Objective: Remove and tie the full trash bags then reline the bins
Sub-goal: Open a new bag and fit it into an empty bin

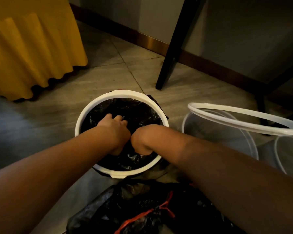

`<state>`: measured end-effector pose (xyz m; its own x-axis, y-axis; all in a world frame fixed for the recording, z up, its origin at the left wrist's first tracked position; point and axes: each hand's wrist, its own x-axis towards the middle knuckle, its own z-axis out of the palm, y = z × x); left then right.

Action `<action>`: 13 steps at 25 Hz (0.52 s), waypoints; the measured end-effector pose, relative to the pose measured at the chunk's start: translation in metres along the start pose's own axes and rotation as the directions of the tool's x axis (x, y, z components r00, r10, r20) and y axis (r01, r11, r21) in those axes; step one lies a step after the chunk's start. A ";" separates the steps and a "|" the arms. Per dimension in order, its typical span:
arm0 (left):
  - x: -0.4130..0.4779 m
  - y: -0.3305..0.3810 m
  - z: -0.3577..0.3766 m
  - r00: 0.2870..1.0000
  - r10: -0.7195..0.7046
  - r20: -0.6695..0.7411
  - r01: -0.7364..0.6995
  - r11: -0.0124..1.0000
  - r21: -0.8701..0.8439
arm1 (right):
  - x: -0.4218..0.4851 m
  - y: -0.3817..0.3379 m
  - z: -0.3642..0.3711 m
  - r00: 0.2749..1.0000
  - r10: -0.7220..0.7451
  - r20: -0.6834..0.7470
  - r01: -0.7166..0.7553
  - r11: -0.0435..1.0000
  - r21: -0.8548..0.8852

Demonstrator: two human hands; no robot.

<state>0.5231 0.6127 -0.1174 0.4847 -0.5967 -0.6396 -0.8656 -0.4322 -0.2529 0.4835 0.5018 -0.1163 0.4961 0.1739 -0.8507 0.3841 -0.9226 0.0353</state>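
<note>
A round bin with a white rim (85, 115) stands on the floor in the middle, lined with a black trash bag (135, 108). Both my hands are down inside it. My left hand (114, 128) presses on the black liner with its fingers curled into the plastic. My right hand (140, 142) is bent at the wrist, its fingers hidden below against the liner. In front of me lies a full black trash bag (142, 210) tied with a red drawstring (147, 211).
A second, translucent bin (216, 132) stands at the right with a loose white ring (240, 118) tilted over it. A black chair leg (169, 65) stands behind the bins. A yellow tablecloth (29, 48) hangs at the left. A wall with a baseboard runs behind.
</note>
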 end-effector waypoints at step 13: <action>-0.041 0.005 -0.011 0.999 0.039 -0.015 -0.042 0.922 -0.386 | -0.055 -0.004 0.042 0.766 0.180 -0.618 0.069 0.932 0.356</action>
<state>0.5003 0.6276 -0.0841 0.4523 -0.6230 -0.6381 -0.7697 -0.6342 0.0736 0.4218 0.4812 -0.0914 0.9299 0.1798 -0.3209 0.1144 -0.9705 -0.2123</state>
